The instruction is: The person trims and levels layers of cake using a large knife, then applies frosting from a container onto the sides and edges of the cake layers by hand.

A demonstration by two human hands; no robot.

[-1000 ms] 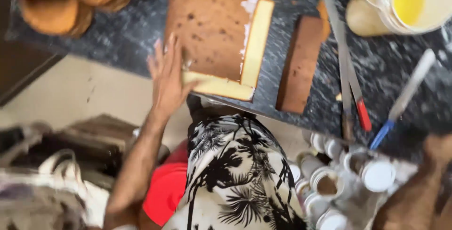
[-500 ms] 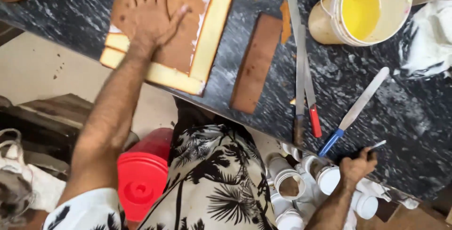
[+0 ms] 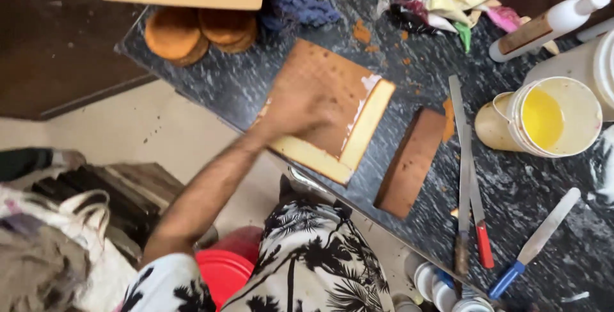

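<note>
Looks like the steadying stage: the left hand (image 3: pixel 295 112) lies flat, palm down and a bit motion-blurred, on the browned top of the rectangular sponge cake slab (image 3: pixel 326 110) in the middle of the frame on the black marble counter (image 3: pixel 531 184). Next move probably needs a blade; the long knives (image 3: pixel 470 184) sit right of the trimmed cake strip (image 3: pixel 409 162). Right hand's out of frame, so can't tell its state.

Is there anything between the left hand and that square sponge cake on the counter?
No. The left hand lies flat on the square sponge cake, touching its brown top. The cut strip lies apart, to one side.
</note>
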